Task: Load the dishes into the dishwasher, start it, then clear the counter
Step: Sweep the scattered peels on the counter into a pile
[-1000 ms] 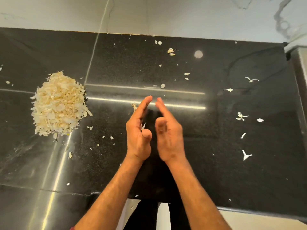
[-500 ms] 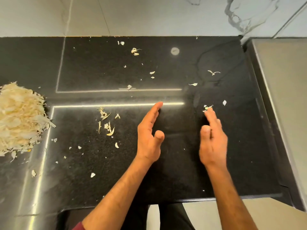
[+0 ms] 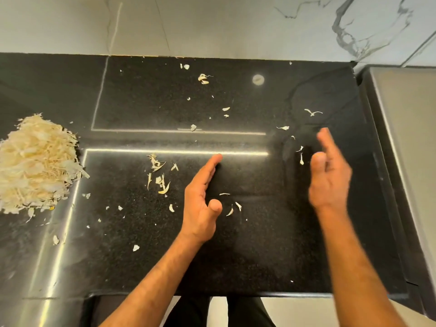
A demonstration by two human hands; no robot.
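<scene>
Clearing the counter (image 3: pixel 271 244) looks like the step in hand: left hand (image 3: pixel 200 204) edge-on with straight fingers, holding nothing, right hand (image 3: pixel 329 175) blurred, loose and empty. Scraps (image 3: pixel 159 175) lie scattered beyond; the pile (image 3: pixel 35 161) sits far left. Next, sweep strays toward it.

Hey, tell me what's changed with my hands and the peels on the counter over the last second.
The hands, pressed palm to palm a second ago, have parted: the right hand swung out to the right, the left hand stayed near the middle with fingers straight. Neither holds anything. A few scraps now lie between them that were not there before. The pile of peels and the black counter are unchanged.
</scene>
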